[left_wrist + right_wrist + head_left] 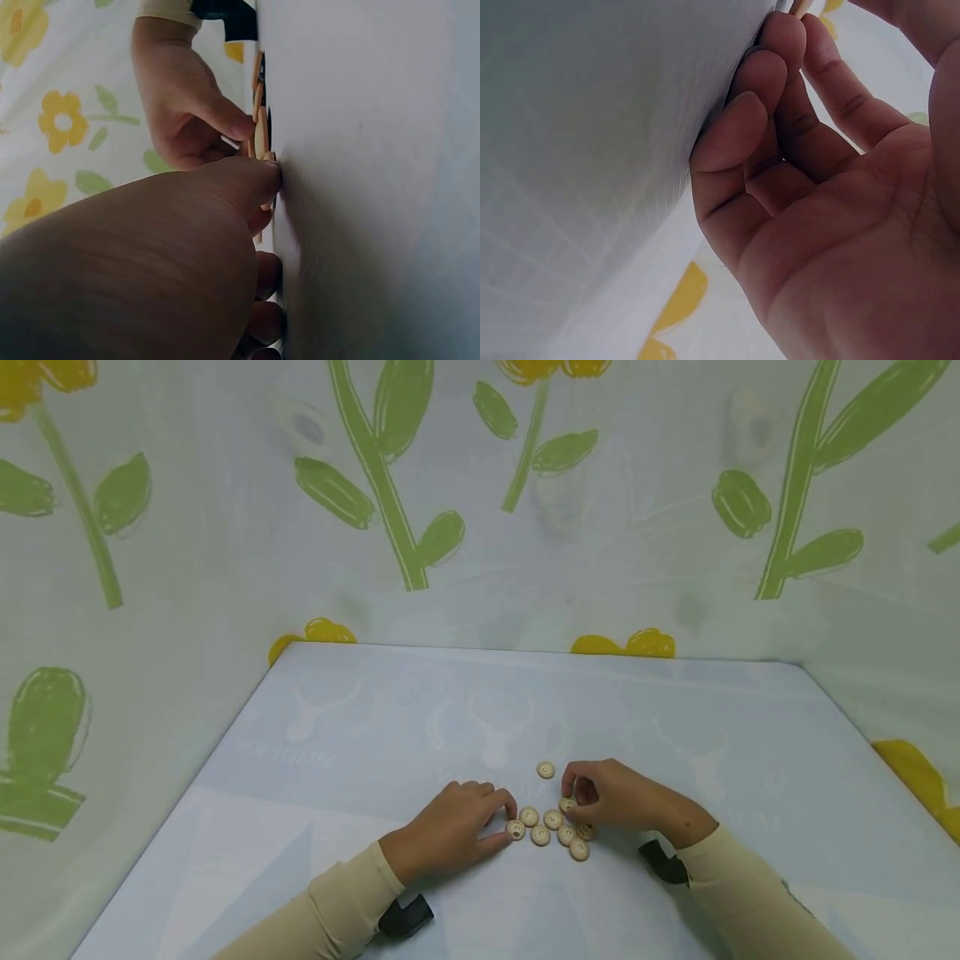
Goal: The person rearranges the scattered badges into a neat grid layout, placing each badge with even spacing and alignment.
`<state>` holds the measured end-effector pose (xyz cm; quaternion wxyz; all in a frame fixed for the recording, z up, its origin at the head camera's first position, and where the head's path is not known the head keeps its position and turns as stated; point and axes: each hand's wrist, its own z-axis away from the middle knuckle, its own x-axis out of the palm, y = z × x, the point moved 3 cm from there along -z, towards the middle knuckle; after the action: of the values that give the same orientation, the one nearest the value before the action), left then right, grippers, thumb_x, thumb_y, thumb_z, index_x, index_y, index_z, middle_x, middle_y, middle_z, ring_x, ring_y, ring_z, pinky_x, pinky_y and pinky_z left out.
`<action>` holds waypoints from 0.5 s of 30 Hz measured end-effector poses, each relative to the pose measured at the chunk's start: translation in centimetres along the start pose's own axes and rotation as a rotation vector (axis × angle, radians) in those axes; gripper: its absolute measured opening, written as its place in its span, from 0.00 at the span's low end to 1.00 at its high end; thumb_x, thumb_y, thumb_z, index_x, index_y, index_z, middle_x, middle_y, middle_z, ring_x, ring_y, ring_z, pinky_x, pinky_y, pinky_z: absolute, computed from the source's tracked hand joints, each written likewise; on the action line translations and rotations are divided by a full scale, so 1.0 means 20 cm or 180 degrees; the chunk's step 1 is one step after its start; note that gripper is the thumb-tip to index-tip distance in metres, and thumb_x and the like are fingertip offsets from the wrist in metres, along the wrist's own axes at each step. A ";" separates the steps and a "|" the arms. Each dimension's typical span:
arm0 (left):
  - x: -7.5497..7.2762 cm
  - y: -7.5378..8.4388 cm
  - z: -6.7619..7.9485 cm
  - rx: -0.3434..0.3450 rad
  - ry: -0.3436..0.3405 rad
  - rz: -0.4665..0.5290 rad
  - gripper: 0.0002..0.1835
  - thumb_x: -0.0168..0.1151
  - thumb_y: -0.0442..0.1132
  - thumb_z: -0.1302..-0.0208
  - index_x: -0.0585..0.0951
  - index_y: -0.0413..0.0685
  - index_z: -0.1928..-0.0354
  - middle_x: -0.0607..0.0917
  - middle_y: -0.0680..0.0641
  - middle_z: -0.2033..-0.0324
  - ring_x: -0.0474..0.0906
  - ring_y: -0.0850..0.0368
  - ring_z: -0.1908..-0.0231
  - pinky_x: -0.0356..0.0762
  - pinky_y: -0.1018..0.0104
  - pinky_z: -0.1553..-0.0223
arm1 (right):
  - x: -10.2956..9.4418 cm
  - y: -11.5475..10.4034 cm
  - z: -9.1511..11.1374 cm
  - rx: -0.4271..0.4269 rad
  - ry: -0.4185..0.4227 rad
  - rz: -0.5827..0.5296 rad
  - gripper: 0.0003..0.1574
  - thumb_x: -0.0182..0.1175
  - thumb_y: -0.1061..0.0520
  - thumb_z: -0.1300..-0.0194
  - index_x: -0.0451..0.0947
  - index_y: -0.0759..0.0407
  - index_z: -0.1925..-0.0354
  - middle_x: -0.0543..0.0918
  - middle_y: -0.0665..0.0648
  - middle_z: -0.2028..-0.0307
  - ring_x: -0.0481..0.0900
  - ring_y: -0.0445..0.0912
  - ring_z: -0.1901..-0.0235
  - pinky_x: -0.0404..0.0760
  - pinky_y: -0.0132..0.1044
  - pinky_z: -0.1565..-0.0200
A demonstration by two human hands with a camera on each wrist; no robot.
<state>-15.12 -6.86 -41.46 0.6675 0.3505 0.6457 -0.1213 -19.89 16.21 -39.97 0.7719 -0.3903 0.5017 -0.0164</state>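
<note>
Several round pale wooden buttons lie in a loose cluster on the table. At the cluster's left end, my left hand [457, 828] has thumb and index finger around one button [515, 830]. From the right, my right hand [622, 795] pinches another button [567, 804] between thumb and index finger. One button [546, 770] lies apart, beyond the rest. The nearest one [579, 849] touches the group at its front. In the left wrist view the buttons show edge-on, partly hidden by my left hand [150, 262]. My right hand's [817, 202] other fingers curl against the tabletop in the right wrist view.
The table [337, 760] has a pale blue-grey cover with faint deer-head prints. Behind it hangs a white cloth [225, 527] printed with green leaves and yellow flowers. A black wrist mount [406, 917] sits under the left forearm, another black mount [663, 863] under the right.
</note>
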 end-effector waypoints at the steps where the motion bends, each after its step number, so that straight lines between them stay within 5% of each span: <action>1: 0.00 0.00 0.00 0.0003 0.0000 -0.0002 0.12 0.66 0.53 0.35 0.80 0.63 0.53 0.80 0.61 0.67 0.73 0.66 0.65 0.67 0.67 0.61 | 0.00 0.00 0.00 0.0019 0.0003 -0.0013 0.10 0.69 0.55 0.38 0.77 0.51 0.63 0.74 0.47 0.76 0.71 0.39 0.74 0.72 0.31 0.72; 15: 0.00 0.00 0.00 -0.0064 -0.0057 -0.0012 0.12 0.66 0.54 0.35 0.80 0.63 0.52 0.81 0.61 0.66 0.73 0.66 0.65 0.70 0.66 0.60 | 0.00 0.00 0.00 0.0069 0.0135 -0.0006 0.11 0.69 0.55 0.37 0.76 0.52 0.61 0.74 0.48 0.75 0.71 0.40 0.74 0.72 0.31 0.72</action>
<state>-15.22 -6.84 -41.49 0.6765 0.3414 0.6416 -0.1193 -19.95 16.18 -39.89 0.7652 -0.3819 0.5174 -0.0307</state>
